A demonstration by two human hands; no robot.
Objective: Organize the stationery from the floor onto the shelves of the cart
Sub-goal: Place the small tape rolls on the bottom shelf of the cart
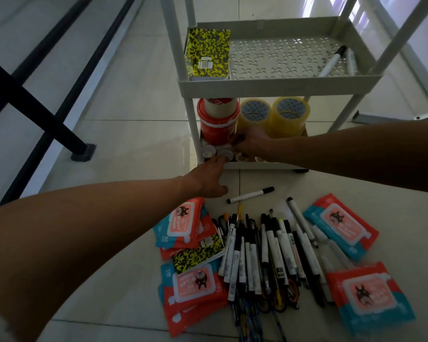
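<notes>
The left forearm (89,233) crosses the lower left of the view, nearest the camera, and ends in the left hand (208,180) at the front edge of the cart's bottom shelf (257,165). Its grip looks fairly straight, with fingertips touching a small tape roll (224,154) at the shelf's front; whether they pinch it I cannot tell. The right hand (251,143) reaches in from the right, its grip curled in among the small rolls just beside the same one; what it holds, if anything, is hidden.

Behind the hands stand a red tape stack (217,119) at the left and two yellow tape rolls (273,113) to its right. On the shelf above (277,81), a yellow-and-black notebook (208,54) lies at the left end and two markers (332,61) at the right end.

On the floor (134,144) just before the cart lies a single marker (250,195). Nearer the camera is a heap of pens and markers (269,253), with scissors (291,291) at its near end. Wipe packs lie on both sides: left packs (183,225), with a second notebook (198,255) lying among them, and right packs (341,224). A black frame (35,104) stands at the left.
</notes>
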